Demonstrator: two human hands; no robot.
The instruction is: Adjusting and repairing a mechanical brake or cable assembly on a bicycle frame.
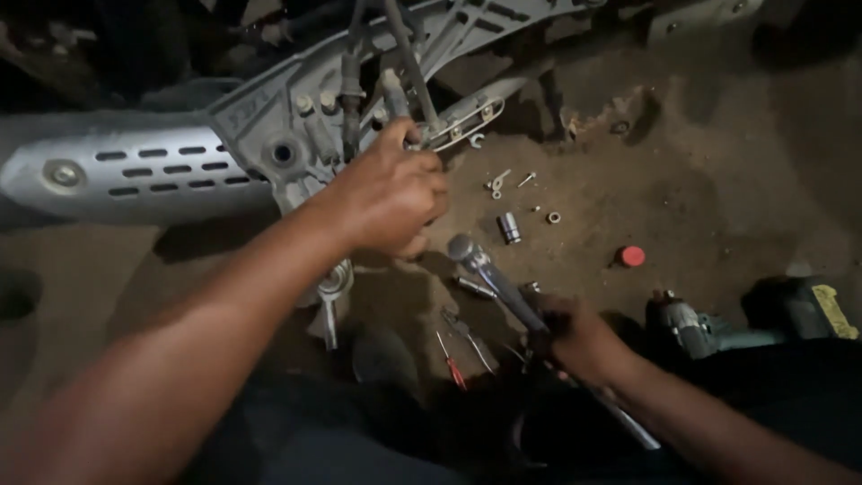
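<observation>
Head view. The left hand (391,193) is clenched around slim metal rods and a rubber-sleeved cable (350,94) at the cast aluminium footrest bracket (269,121) of a motorcycle, far left of centre; the bracket is pale grey, angular and matt, with bolt heads along its upper edge. Left of it lies the exhaust silencer (117,171), a long rounded body of dull brushed metal with two rows of oblong slots. The right hand (579,341), near right of centre, grasps the dark handle of a ratchet wrench (498,283), whose polished round steel head points far-left toward the left hand; the two hands are apart. Between and beyond them, loose on the floor (718,180), lie a short knurled cylindrical socket (509,226), a small nut (554,217), a few small bolts and a washer (499,182). A flat red round cap (632,256) lies to the right of these. Near the ratchet lie a thin red-handled screwdriver (449,359) and a pair of slim pliers (467,337). A shiny combination spanner (330,301) lies under the left wrist. At right, a cordless power tool (709,328) with a metallic nose and dark body rests on its side. The floor is rough, brown, stained earth or concrete, and the place is dimly lit with deep shadow at the edges.
</observation>
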